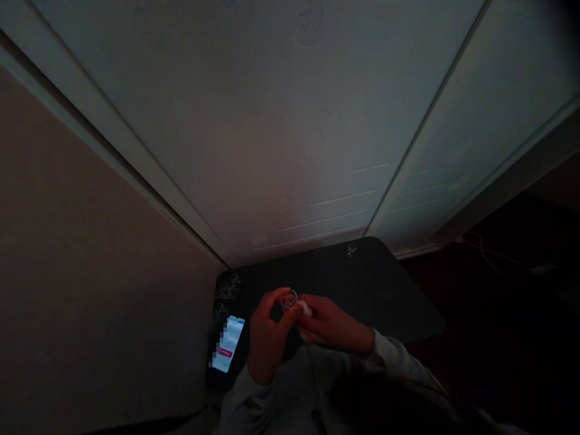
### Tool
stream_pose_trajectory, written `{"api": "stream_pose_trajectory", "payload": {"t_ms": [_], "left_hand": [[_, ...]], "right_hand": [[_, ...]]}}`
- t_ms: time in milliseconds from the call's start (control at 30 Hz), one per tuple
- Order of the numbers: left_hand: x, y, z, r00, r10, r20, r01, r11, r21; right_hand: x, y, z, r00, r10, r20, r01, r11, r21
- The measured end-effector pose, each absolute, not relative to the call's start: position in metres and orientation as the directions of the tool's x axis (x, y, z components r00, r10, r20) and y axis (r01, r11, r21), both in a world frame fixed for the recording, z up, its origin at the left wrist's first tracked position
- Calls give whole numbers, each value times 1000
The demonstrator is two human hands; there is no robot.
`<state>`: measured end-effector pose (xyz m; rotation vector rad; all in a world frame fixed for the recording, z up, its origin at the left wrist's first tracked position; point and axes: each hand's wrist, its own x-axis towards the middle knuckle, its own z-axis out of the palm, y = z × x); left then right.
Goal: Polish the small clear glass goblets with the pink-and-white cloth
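Note:
A small clear round piece, like a little glass or ring, [289,299] is held between the fingers and thumb of my left hand [268,332]. Just to its right, my right hand [328,320] grips a crumpled white cloth or tissue [305,309], part of which hangs below the fingers. The cloth is close beside the clear piece; whether they touch is too dark to tell. Both hands are above the near part of a dark table [362,284].
A lit phone [229,344] lies at the table's left edge. Several clear small items [228,287] stand at the back left corner, and another clear item [351,249] sits near the back edge. White panels [272,121] rise behind the table. A pale cable [493,257] lies at right.

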<state>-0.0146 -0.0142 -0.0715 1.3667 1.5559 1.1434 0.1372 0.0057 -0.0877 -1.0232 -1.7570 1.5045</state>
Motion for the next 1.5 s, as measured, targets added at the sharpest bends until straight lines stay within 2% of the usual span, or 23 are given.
{"api": "stream_pose_trajectory", "payload": {"t_ms": [400, 567, 733, 833, 1000, 1233, 1400, 1500], "left_hand": [[-9, -9, -76, -335, 939, -79, 25, 93, 995], [-12, -8, -79, -422, 905, -47, 9, 56, 998], [-13, -4, -78, -473, 881, -19, 17, 30, 999], [-10, -5, -75, -466, 885, -8, 26, 22, 999], [-2, -10, -67, -414, 910, 22, 54, 0, 999], [-3, -14, -66, -293, 956, 18, 62, 0, 998], [-8, -14, -73, -264, 965, -7, 59, 24, 998], [-10, -14, -75, -219, 976, 11, 92, 10, 996]], "right_hand": [[131, 4, -88, -336, 940, 54, 231, 138, -963], [132, 1, -87, -265, 964, 27, 33, 38, -999], [137, -2, -89, -293, 955, 48, -170, -2, -985], [137, -3, -92, -292, 952, 91, -186, 37, -982], [133, -2, -91, -300, 946, 121, -101, 95, -990], [128, -4, -92, -340, 940, -36, -75, -65, -995], [133, 0, -98, -397, 915, -74, -124, -133, -983], [136, 3, -96, -455, 887, -72, -95, -130, -987]]}}
